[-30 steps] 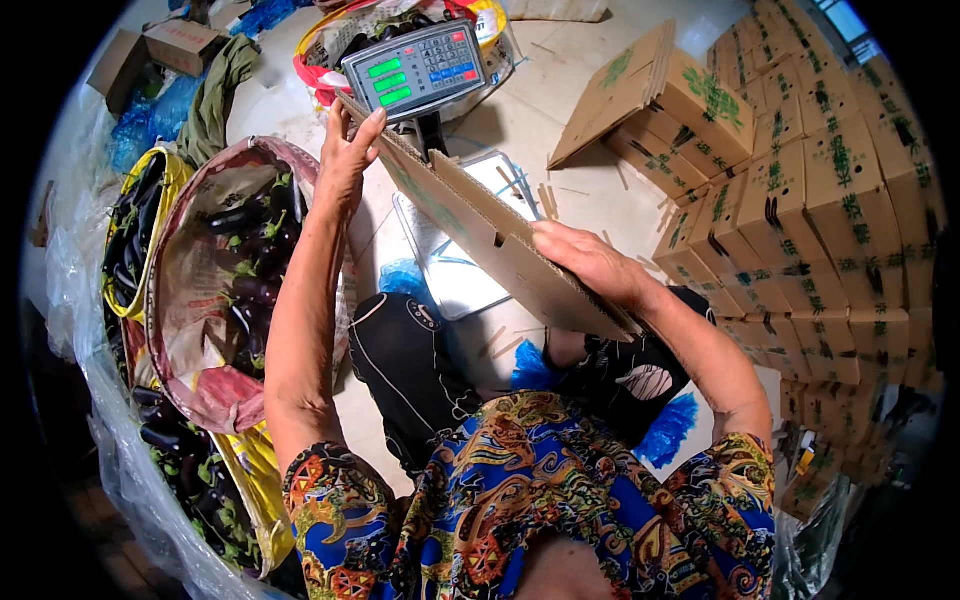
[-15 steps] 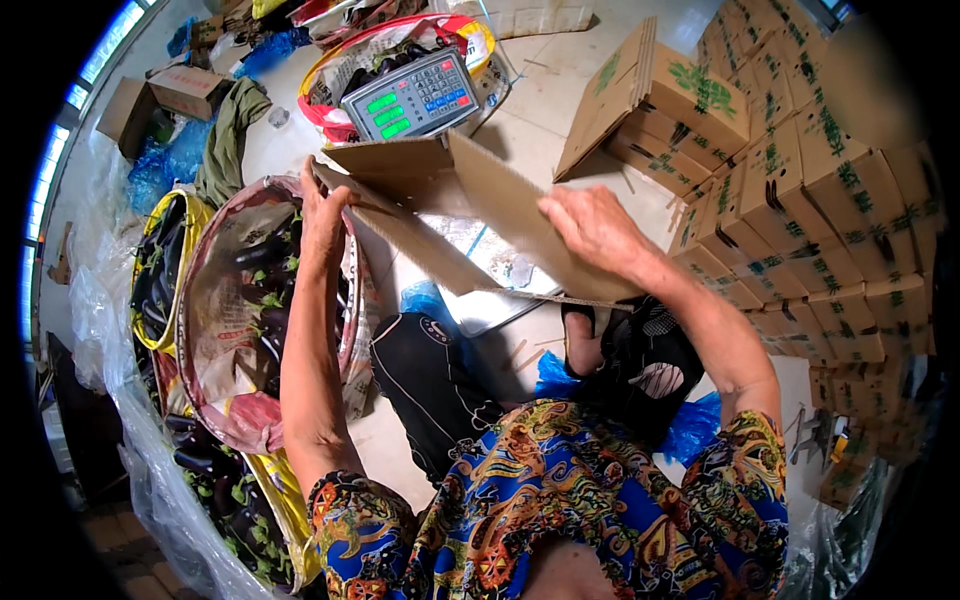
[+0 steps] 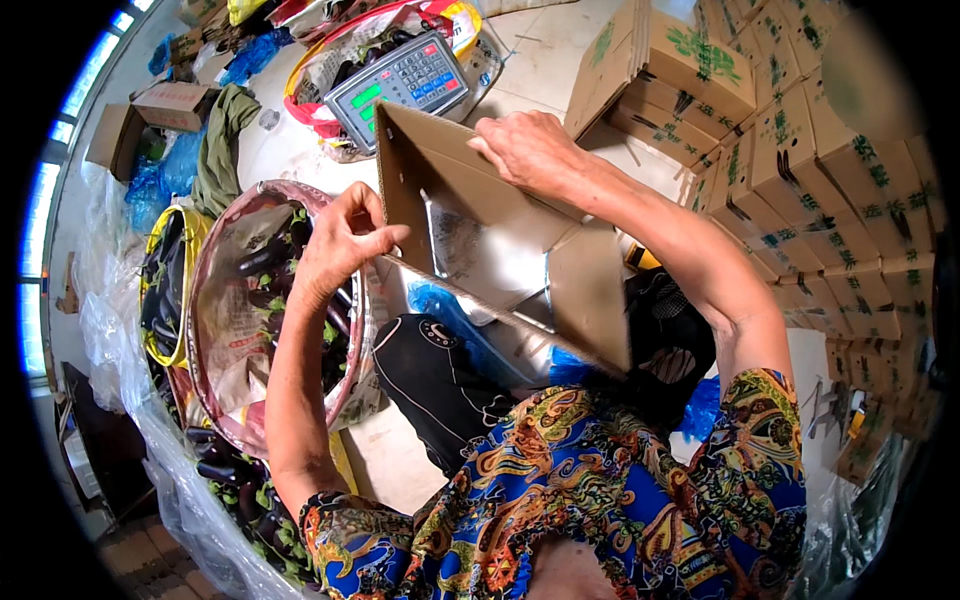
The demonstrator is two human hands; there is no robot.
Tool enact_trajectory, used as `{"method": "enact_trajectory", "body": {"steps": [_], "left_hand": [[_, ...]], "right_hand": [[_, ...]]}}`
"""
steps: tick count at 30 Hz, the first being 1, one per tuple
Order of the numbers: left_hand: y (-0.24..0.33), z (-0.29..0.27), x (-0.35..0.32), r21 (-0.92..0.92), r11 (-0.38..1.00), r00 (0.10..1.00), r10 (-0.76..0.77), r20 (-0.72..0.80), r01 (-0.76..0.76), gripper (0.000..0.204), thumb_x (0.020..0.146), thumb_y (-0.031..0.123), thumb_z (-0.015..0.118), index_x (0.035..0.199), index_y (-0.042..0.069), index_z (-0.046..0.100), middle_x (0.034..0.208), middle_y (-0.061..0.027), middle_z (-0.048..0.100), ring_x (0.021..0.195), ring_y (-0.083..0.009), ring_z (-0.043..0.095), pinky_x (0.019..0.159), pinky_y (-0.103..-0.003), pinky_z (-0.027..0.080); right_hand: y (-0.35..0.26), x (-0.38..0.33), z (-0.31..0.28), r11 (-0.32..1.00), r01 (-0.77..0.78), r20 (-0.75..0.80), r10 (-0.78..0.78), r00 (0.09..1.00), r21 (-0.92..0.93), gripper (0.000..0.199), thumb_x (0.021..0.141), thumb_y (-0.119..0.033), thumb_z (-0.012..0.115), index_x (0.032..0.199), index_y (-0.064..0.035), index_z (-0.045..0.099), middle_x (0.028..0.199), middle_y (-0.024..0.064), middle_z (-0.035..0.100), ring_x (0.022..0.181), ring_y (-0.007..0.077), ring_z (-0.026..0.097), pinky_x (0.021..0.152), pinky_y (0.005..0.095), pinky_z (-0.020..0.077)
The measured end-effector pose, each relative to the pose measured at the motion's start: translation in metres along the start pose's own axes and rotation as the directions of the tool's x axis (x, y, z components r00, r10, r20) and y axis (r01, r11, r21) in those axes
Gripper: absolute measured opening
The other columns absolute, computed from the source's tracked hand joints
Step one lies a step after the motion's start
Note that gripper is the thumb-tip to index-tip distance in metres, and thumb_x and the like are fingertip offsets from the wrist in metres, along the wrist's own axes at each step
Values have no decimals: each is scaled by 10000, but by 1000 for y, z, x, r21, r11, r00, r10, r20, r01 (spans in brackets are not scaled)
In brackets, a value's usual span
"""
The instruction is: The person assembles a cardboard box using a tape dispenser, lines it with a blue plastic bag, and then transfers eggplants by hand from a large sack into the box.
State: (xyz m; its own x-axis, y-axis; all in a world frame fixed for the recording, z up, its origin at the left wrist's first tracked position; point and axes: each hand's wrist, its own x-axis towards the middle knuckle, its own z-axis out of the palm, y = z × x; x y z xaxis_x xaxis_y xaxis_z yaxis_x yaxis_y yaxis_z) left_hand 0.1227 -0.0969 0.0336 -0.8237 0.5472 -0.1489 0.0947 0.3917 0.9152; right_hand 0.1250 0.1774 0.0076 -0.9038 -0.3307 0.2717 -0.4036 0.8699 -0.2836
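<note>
Left hand (image 3: pixel 340 245) grips the near left edge, right hand (image 3: pixel 530 150) clasps the far top edge of an opened cardboard box (image 3: pixel 490 240) held over the lap; stacked cartons (image 3: pixel 800 170) crowd right, aubergine basket (image 3: pixel 215 330) left, scale (image 3: pixel 410 80) beyond

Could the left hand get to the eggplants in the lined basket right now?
Probably not freely: the left hand grips the cardboard box edge, though the eggplants lie uncovered just below it in the basket.
</note>
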Motion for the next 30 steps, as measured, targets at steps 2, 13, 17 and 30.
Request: {"method": "enact_trajectory", "body": {"steps": [2,13,17,30], "left_hand": [[5,6,1,96,995,981,7,-195,13,260,773,146,683,743,59,440,645,24,454,596,-60,438,547,-232,379],[-12,26,36,481,874,760,-353,545,61,285,737,177,761,793,-4,548,612,-87,589,604,-150,620,527,-301,480],[-25,14,58,-3,864,685,-397,610,503,134,873,111,648,921,30,553,794,-59,622,674,-146,637,541,-247,503],[-26,14,52,-56,889,760,-354,545,455,191,913,200,600,1024,51,554,743,-50,649,675,-134,654,553,-226,504]], "right_hand": [[-3,6,4,1000,0,41,1,999,-16,302,926,-263,520,775,-2,547,646,199,591,653,396,605,603,471,491],[16,6,-4,994,90,66,-86,994,-57,297,929,-289,525,797,-23,547,714,165,629,702,369,634,621,467,507],[26,-5,-9,998,23,79,-19,997,-53,271,922,-280,533,813,-34,569,763,152,646,736,359,639,648,459,517],[34,-80,-34,920,363,-221,-328,919,145,163,852,-161,622,931,-21,641,901,85,656,800,253,623,738,344,518]]}}
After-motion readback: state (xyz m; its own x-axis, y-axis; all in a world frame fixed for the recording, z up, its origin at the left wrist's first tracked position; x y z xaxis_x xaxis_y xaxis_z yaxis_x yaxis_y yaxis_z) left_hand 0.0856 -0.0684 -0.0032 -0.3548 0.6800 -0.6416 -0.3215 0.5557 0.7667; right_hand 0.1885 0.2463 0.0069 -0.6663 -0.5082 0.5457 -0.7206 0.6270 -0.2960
